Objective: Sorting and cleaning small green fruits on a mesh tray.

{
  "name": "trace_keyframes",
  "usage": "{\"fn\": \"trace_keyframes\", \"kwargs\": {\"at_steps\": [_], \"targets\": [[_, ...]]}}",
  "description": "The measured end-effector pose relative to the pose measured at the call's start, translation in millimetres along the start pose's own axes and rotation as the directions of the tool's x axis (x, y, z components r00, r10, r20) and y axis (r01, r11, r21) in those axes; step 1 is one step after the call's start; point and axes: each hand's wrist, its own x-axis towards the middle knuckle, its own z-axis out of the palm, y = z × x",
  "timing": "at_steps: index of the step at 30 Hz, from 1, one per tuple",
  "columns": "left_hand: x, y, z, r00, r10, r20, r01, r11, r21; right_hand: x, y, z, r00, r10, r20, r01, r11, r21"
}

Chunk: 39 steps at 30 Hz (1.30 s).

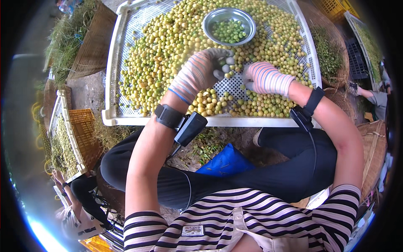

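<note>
My left hand [201, 71] pinches one small round green fruit [222, 63] above the white perforated tray [112, 71]; round, so no long axis. My right hand [265, 79] curls on yellow-green fruits [168, 46], grip probably empty.

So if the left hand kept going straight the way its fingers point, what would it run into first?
The left hand points up the white tray. It would likely first meet the yellow-green fruits just past its fingertips, then the metal bowl of green ones, though depth is hard to judge.
</note>
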Motion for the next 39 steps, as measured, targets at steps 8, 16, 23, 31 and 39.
{"fn": "trace_keyframes", "kwargs": {"at_steps": [8, 16, 23, 31, 39], "targets": [[-2, -9, -3, 0.941, -0.038, 0.337, 0.138, 0.951, -0.278, -23, 7, -28, 0.976, 0.124, 0.18, -0.202, 0.823, 0.531], [32, 42, 36, 0.939, 0.341, -0.052, -0.325, 0.925, 0.198, -29, 26, -24, 0.965, 0.225, 0.132, -0.259, 0.758, 0.599], [7, -28, 57, 0.957, 0.246, -0.156, 0.014, 0.496, 0.868, -41, 33, -2, 0.959, 0.263, 0.106, -0.24, 0.557, 0.795], [3, -82, 50, 0.984, -0.115, -0.138, 0.164, 0.89, 0.425, -43, 24, 1, 0.96, 0.224, 0.168, -0.277, 0.683, 0.676], [6, -58, 31, 0.967, 0.185, -0.178, -0.033, 0.777, 0.629, -14, 55, -2, 0.909, 0.055, -0.412, 0.013, 0.987, 0.161]]}}
